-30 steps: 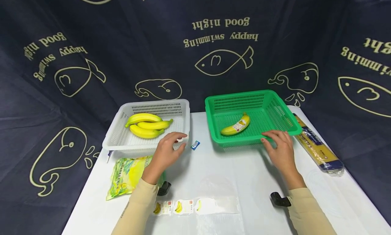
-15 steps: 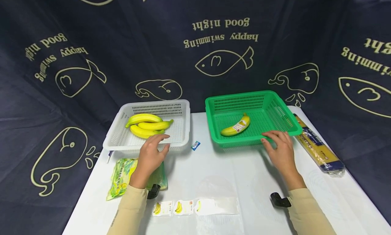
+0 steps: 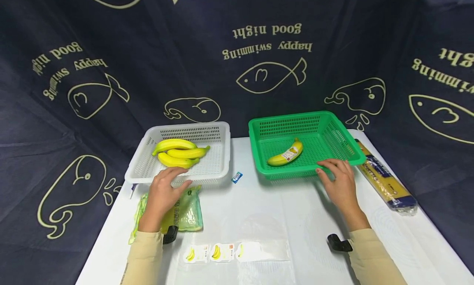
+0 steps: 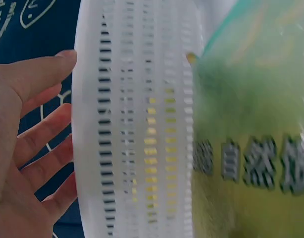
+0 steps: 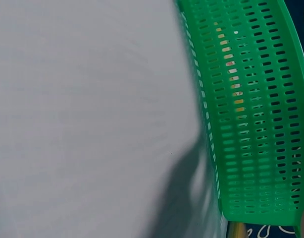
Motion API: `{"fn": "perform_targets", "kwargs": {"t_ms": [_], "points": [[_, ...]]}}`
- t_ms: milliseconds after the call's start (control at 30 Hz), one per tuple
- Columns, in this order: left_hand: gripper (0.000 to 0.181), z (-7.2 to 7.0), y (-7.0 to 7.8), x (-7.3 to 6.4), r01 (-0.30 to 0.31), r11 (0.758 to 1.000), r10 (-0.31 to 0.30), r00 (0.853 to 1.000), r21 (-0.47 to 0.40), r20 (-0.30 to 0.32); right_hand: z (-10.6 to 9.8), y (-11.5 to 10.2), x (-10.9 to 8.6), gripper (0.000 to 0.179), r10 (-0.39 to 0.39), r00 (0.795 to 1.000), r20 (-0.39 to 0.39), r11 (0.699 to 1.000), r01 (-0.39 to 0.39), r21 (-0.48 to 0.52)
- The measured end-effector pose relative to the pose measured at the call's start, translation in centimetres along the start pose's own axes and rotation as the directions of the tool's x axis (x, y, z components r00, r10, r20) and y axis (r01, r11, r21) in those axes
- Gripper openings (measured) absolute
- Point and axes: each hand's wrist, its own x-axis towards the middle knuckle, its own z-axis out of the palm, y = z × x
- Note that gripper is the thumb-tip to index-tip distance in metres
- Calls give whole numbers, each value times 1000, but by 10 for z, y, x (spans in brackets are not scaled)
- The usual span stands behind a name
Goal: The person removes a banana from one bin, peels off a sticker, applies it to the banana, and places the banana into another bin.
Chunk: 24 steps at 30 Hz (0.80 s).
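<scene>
My left hand (image 3: 163, 194), holding nothing, hovers at the near rim of a white basket (image 3: 222, 153), its thumb and fingers spread apart. Several yellow bananas (image 3: 175, 143) lie inside that basket. Beneath the hand is a green-and-yellow plastic packet (image 3: 190, 211), partly covered by the arm. My right hand (image 3: 338, 182) is at the near rim of a green basket (image 3: 333, 141), fingers loosely bent; whether they touch the rim is unclear. In the green basket lies one banana (image 3: 275, 159) with a white label on it. The right wrist view shows mostly that basket's slotted side (image 5: 251, 124).
Banana stickers (image 3: 221, 252) on a clear strip lie at the table's front. A small blue sachet (image 3: 237, 177) sits between the baskets. A long yellow-and-navy package (image 3: 386, 182) lies along the right edge. A dark fish-print cloth (image 3: 207, 38) hangs behind.
My left hand has moved left and slightly nearer, away from the white basket's right part to above the packet. The right hand, baskets and bananas stay put.
</scene>
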Motion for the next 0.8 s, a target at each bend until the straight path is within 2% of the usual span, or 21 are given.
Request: {"fn": "perform_targets", "kwargs": {"t_ms": [200, 400, 667, 800], "points": [[38, -3, -12, -6, -7, 1000, 7, 1000, 2, -19, 0, 0, 1, 27, 4, 1000, -5, 1000, -4, 10], [33, -5, -23, -9, 22, 999, -21, 999, 30, -33, 0, 0, 1, 27, 4, 1000, -2, 1000, -4, 10], [31, -3, -25, -13, 37, 998, -38, 999, 48, 26, 0, -2, 0, 26, 9, 1000, 9, 1000, -9, 21], [30, 0, -27, -12, 37, 999, -38, 999, 39, 21, 0, -2, 0, 26, 9, 1000, 6, 1000, -9, 16]]}}
